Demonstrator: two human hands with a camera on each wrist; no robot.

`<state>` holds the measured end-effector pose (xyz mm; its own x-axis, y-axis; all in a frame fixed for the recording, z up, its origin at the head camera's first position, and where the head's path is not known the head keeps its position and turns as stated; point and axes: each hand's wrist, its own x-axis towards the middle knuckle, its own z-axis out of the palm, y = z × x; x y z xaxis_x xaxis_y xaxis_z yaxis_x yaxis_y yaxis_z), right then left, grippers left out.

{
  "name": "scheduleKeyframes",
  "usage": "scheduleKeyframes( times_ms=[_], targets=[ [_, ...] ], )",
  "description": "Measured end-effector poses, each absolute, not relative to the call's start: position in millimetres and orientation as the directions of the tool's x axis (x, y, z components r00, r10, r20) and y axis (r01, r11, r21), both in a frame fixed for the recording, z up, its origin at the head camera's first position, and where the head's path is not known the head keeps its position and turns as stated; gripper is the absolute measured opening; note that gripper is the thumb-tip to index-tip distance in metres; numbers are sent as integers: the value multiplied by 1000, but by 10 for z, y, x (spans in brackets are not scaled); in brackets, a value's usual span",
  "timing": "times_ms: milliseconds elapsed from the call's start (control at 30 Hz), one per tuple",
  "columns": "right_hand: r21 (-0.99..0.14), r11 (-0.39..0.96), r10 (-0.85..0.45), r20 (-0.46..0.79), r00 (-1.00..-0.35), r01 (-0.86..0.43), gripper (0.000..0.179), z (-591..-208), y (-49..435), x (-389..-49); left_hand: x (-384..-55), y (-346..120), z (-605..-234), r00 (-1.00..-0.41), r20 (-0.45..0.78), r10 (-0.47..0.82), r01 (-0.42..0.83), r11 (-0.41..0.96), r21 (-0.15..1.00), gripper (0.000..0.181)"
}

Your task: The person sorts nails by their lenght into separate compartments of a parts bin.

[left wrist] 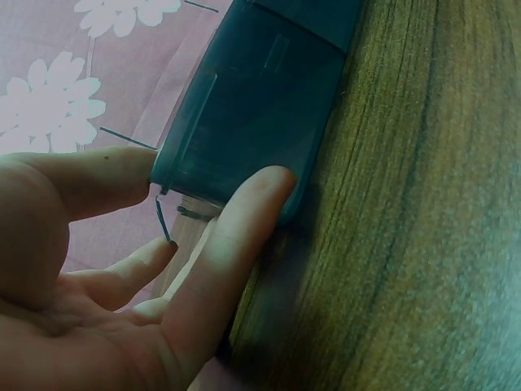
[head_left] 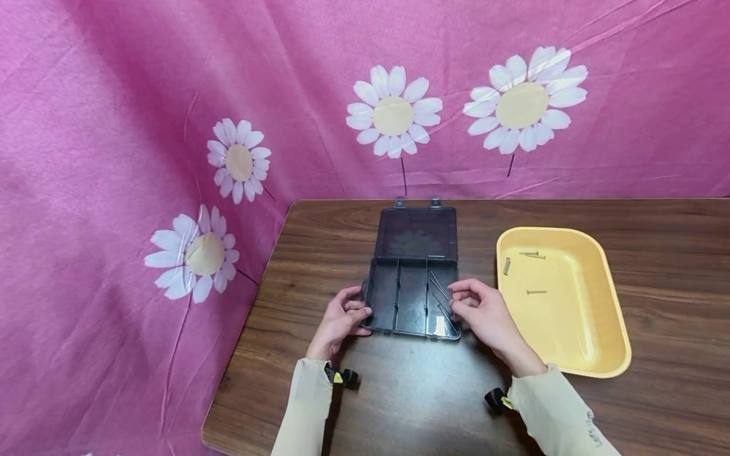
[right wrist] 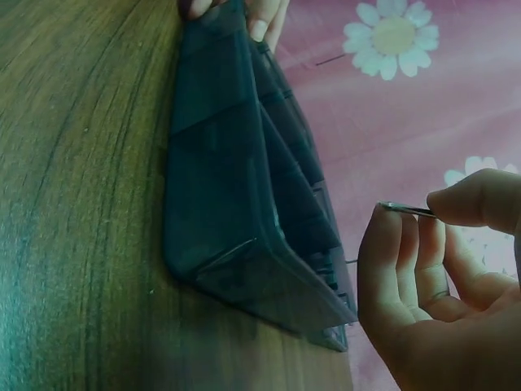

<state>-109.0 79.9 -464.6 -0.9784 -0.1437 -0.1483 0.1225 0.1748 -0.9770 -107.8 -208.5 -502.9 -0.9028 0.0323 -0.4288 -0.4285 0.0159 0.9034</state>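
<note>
Pink cloth (head_left: 319, 38) printed with large white-petalled daisies (head_left: 393, 116) hangs behind a dark brown wood-grain table (head_left: 399, 405). On it lies a translucent black plastic three-compartment box (head_left: 381, 297), its lid (head_left: 419, 231) laid back away from the person. The left hand (head_left: 341, 320) grips the left edge between thumb and fingers. At the right edge, the right hand (head_left: 485, 313) is nearly closed, thumb and fingertips pinching a slim silver metal fastener (right wrist: 407, 209); similar thin metal fasteners (head_left: 438, 284) lie in the right compartment. Farther right, a yellow rounded rectangular tray (head_left: 587, 316) holds several small metal fasteners (head_left: 537, 292)
</note>
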Motion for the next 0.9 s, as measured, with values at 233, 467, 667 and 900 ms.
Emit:
scheduleKeyframes(
  times_ms=[233,467,667,900],
  targets=[
    [-973,198,-159,-152,-976,119,33,-4729,797,-1108,-1076,-2090,-5036,-903,-429,31,-429,12,903,60],
    [-950,309,-160,-100,-982,47,30,-4775,766,-1119,-1081,-2094,-5040,-898,-439,30,-439,12,898,61],
    [-916,402,-158,-65,-985,-4,27,-4782,735,-1130,-1083,-2089,-5033,-895,-446,24,-446,12,895,61],
    [-885,466,-157,-65,-985,-16,26,-4805,704,-1136,-1085,-2088,-5030,-900,-435,29,-435,17,900,61]
  ],
)
